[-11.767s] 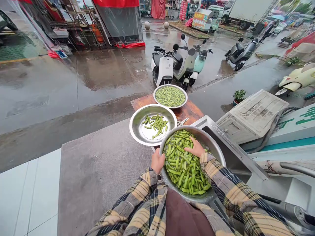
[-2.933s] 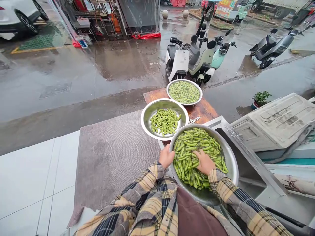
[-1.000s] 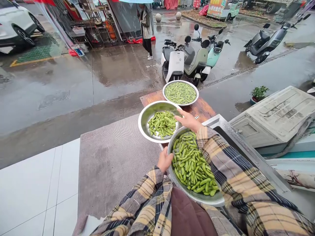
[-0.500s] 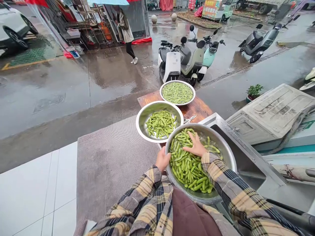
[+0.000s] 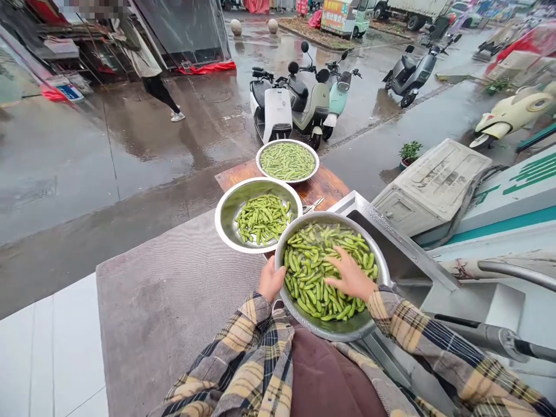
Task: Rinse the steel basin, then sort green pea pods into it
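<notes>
A large metal basin full of green edamame pods in water stands in front of me, at the edge of the sink. Its left rim is gripped by my left hand, thumb on top and the other fingers hidden below. My right hand lies among the pods, fingers spread and the tips partly at the water, holding none that I can make out. Beyond the left rim, a second metal basin contains a smaller heap of pods. Farther back is a third basin, filled with pods.
Scissors lie on the wooden board behind the big basin. A steel sink with a metal pipe is at the right. Grey matting covers the left surface. Scooters and a passer-by are on the wet street.
The view has swung to the right. The pods have spread more evenly across the big basin, and my right hand has shifted among them. My left hand keeps its hold on the rim.
</notes>
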Demonstrator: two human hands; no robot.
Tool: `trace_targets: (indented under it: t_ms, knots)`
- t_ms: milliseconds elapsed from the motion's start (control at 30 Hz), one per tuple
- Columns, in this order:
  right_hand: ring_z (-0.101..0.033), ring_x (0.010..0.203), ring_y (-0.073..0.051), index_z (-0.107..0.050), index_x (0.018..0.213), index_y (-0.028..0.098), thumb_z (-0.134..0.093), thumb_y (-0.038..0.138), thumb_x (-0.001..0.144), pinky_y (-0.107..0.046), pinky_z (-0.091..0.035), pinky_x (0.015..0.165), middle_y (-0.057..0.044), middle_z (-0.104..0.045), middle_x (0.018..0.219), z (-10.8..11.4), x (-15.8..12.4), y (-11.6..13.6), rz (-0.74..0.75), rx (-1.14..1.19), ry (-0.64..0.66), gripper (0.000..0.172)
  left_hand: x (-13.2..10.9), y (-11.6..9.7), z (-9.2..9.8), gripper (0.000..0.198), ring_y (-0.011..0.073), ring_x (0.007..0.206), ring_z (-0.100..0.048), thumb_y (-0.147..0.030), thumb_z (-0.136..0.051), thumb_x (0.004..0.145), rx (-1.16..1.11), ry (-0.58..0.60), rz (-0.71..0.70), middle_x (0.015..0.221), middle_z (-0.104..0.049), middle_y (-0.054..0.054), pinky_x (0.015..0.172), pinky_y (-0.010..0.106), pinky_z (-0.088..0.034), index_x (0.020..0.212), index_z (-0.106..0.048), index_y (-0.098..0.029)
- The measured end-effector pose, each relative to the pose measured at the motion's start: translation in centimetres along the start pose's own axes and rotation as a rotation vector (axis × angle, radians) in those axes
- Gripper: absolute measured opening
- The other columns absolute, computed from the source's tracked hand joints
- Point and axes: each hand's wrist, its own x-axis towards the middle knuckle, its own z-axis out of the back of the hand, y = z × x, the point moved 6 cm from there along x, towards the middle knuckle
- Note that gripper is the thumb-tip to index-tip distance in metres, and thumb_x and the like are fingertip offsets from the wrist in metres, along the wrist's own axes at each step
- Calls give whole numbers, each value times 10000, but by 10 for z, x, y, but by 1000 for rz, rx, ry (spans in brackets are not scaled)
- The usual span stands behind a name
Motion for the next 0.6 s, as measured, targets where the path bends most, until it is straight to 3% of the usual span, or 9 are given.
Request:
trace_targets:
  t_ms: [100, 167, 267, 367, 467, 533, 600]
  knots:
    - [-91, 1425, -511, -285, 1481, 444, -842, 538, 559, -689, -325, 1007, -52, 26, 1634, -30, -18, 28, 82, -154, 169, 1081, 2, -1, 0, 309, 180, 774, -587, -214, -533, 667, -29, 7, 11, 829, -653, 23, 712, 288, -475, 955, -620, -149]
    - [-91, 1399, -557, -240, 1474, 502, -906, 454, 475, -702, -355, 963, -16, 74, 1636, -44, -7, 39, 73, -246, 200, 1202, 2, 0, 1, 338, 189, 805, -598, -218, -540, 661, -52, 12, 20, 861, -664, 30, 721, 290, -483, 983, -617, -151]
    - [-380, 1308, -452, -322, 1441, 499, -870, 280, 589, -528, -485, 902, -49, -111, 1621, -42, 27, 37, -9, -275, 141, 1037, 2, 0, 2, 337, 188, 815, -597, -233, -541, 670, -57, 19, 12, 890, -663, 35, 732, 294, -484, 991, -605, -154]
    - [-610, 1064, -270, -504, 1355, 380, -717, 292, 781, -389, -536, 822, -90, -403, 1465, -22, 46, 16, -112, -169, 60, 619, 2, 0, 4, 288, 179, 771, -581, -245, -542, 677, -17, 3, 3, 835, -642, 23, 720, 296, -475, 943, -601, -152]
    - [-630, 1050, -237, -613, 1242, 297, -543, 421, 911, -385, -532, 869, -90, -503, 1360, 4, 26, -11, -133, -36, -10, 360, 3, -1, 3, 277, 177, 747, -570, -252, -544, 677, -13, 0, 6, 794, -629, 16, 711, 298, -469, 928, -604, -150]
    - [-552, 1211, -268, -580, 1297, 303, -479, 432, 941, -430, -474, 984, -92, -461, 1419, 12, -2, -21, -65, -5, 3, 392, 4, -2, 2, 294, 182, 769, -576, -244, -543, 670, -30, 0, -3, 821, -640, 21, 728, 302, -469, 939, -610, -147]
    - [-407, 1355, -334, -450, 1422, 349, -570, 427, 889, -500, -388, 1067, -82, -283, 1557, 7, -31, -22, 2, -34, 84, 552, 4, -1, 3, 300, 189, 792, -583, -240, -550, 659, -36, -6, -9, 838, -649, 25, 743, 305, -470, 937, -615, -146]
